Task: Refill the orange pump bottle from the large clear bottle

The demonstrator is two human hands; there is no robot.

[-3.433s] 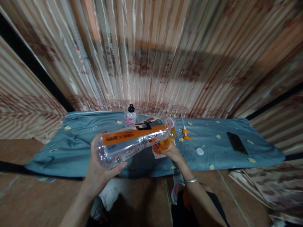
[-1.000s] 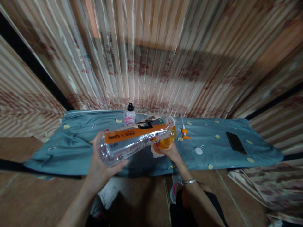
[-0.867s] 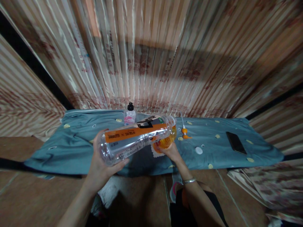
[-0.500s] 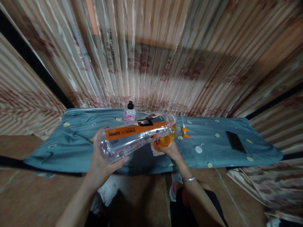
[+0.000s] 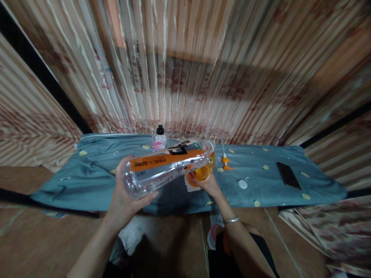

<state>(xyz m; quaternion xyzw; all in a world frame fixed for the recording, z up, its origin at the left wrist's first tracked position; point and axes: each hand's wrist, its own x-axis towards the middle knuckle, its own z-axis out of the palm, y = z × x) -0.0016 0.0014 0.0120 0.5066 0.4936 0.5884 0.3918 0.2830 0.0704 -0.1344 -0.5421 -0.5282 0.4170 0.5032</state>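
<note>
My left hand [image 5: 123, 197] is wrapped round the base of a large clear plastic bottle [image 5: 168, 166] with an orange and silver label. The bottle lies tilted nearly level, its mouth to the right and a little higher than its base. Behind its neck, my right hand [image 5: 207, 183] grips a smaller bottle of amber liquid [image 5: 204, 172], partly hidden by the large one. Whether the two mouths touch I cannot tell. A white scalloped mat [image 5: 191, 188] shows under the amber bottle. An orange pump head [image 5: 225, 161] with a white tube lies to the right.
A clear bottle with a black cap [image 5: 159, 139] stands at the back of the teal cloth [image 5: 95, 173]. Farther right are a white round disc [image 5: 242, 184] and a black phone [image 5: 288, 175]. A pleated curtain [image 5: 185, 85] hangs close behind; dark poles slant at both sides.
Both hands and bottles hold almost the same pose. The view has shifted very slightly.
</note>
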